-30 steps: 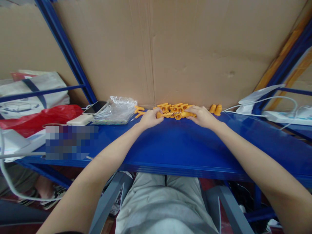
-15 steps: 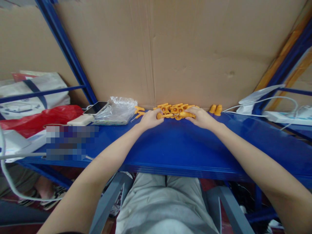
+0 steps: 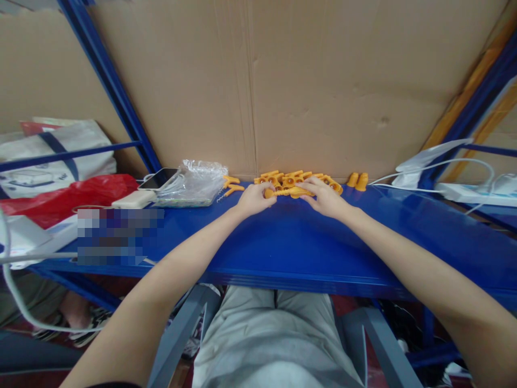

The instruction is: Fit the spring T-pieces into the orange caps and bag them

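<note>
Head view: both hands (image 3: 254,198) (image 3: 323,198) grip orange piece (image 3: 291,191) lying left-right.

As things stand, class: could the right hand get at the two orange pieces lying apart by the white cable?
Probably yes. The right hand rests just left of the two orange pieces, with only bare blue shelf between.

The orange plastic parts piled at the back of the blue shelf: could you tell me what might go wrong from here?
The orange parts lie loose in a heap against the cardboard; the left hand and right hand working at its front could scatter some. Two separate orange pieces sit near the white cable and could get tangled or knocked. The blue shelf looks glossy, so pieces may slide.
</note>
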`<state>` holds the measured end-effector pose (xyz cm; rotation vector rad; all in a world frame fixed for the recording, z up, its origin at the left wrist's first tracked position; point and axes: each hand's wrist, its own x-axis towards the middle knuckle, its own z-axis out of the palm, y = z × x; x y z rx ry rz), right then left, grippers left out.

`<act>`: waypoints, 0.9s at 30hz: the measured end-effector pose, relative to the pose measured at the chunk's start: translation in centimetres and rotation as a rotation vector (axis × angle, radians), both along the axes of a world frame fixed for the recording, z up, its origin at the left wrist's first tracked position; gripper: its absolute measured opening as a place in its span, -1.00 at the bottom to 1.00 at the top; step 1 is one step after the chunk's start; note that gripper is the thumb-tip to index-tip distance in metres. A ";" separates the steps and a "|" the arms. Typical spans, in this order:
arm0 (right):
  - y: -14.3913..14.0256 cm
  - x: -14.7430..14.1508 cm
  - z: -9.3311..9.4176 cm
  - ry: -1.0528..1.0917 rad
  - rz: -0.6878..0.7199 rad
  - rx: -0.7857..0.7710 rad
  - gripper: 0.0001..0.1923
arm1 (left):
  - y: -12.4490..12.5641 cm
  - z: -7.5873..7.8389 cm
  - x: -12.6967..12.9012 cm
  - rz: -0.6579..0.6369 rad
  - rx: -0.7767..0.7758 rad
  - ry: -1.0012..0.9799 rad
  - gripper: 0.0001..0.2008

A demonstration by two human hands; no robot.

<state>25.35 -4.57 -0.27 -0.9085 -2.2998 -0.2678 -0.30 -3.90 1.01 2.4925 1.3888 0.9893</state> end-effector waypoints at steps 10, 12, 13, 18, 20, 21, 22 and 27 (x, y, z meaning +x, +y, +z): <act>-0.2 -0.5 -0.2 -0.008 -0.010 0.091 -0.56 | -0.1 0.4 0.0 0.045 0.070 0.108 -0.75; -0.1 -0.6 -0.3 0.011 0.006 0.091 -0.57 | -0.3 0.5 0.0 0.079 0.109 0.155 -0.74; -0.1 -0.6 -0.3 0.022 0.015 0.081 -0.57 | -0.4 0.5 0.0 0.095 0.124 0.174 -0.74; 0.2 -0.4 -0.2 0.069 0.024 -0.059 -0.61 | -0.9 0.7 0.2 0.141 0.167 0.246 -0.72; 0.3 -0.3 -0.1 0.102 0.010 -0.123 -0.61 | -0.9 0.8 0.2 0.135 0.173 0.242 -0.72; 0.4 -0.3 -0.1 0.124 0.000 -0.151 -0.60 | -0.8 0.8 0.2 0.131 0.175 0.235 -0.72; 0.5 -0.3 -0.2 0.150 -0.011 -0.177 -0.58 | -0.7 0.7 0.2 0.127 0.176 0.227 -0.71; 1.2 0.2 -0.6 0.263 -0.013 -0.296 -0.51 | -0.3 0.5 0.2 0.122 0.157 0.212 -0.71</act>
